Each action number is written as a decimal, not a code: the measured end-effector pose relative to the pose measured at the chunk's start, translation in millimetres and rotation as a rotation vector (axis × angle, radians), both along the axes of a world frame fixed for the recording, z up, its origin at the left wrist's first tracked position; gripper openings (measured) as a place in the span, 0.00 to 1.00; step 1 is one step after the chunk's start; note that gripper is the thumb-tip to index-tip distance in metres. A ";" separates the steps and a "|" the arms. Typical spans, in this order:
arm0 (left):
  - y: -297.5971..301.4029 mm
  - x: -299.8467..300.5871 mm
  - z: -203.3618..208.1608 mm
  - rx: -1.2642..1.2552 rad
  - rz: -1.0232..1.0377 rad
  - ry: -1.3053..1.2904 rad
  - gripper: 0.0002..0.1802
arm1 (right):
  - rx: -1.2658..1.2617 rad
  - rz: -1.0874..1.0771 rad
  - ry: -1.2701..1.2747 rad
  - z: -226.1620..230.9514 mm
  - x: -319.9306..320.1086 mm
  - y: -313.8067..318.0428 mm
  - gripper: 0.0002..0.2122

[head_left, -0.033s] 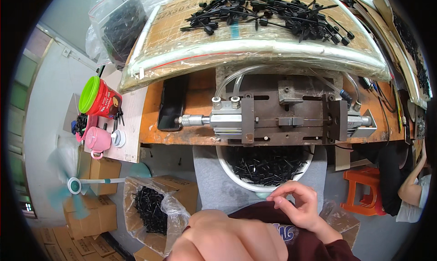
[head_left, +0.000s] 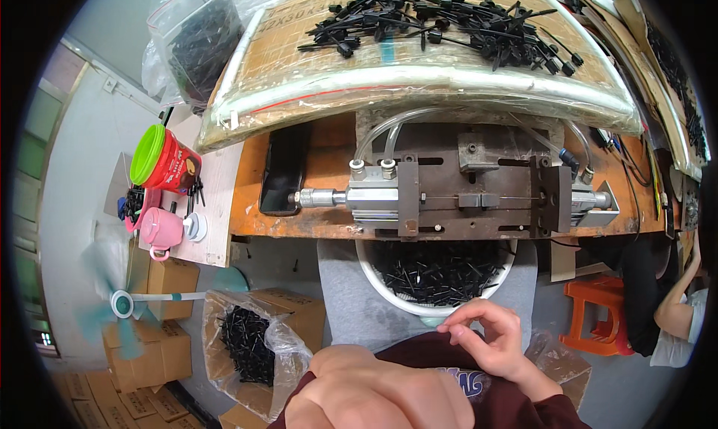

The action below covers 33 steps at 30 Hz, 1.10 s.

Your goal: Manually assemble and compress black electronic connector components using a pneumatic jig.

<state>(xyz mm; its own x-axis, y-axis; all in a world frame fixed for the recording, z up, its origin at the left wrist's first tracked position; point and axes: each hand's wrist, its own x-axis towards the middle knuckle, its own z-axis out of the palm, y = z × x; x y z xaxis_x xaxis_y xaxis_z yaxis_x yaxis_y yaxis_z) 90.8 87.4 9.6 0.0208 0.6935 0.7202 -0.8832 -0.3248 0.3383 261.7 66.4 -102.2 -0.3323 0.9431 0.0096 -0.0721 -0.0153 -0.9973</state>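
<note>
Left hand [head_left: 381, 390] shifted slightly, grip impossible to tell; right hand [head_left: 490, 338], pinched narrow, curls by round tub [head_left: 400, 303].

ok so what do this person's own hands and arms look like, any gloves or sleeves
The left hand and right hand are bare, no glove showing. A dark maroon sleeve stops short of the right wrist; the left cuff cannot be made out.

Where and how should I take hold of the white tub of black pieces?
I'd grip the white tub by its rim, at left and right, coming from your own side: the rim's near curve is exposed, while the metal fixture hides the far edge.
</note>
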 end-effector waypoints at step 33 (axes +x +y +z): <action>-14.7 -49.1 -46.2 0.011 0.841 0.515 0.17 | -0.163 0.094 -0.047 2.8 -0.8 -21.2 0.06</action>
<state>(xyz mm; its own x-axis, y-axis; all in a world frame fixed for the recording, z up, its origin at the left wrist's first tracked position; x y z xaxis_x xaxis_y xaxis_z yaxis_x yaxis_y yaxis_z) 41.7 72.7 -36.5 -0.1633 0.6193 0.7680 -0.1086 -0.7850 0.6099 260.9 45.2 -99.5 -0.4159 0.8955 -0.1584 -0.0166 -0.1816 -0.9832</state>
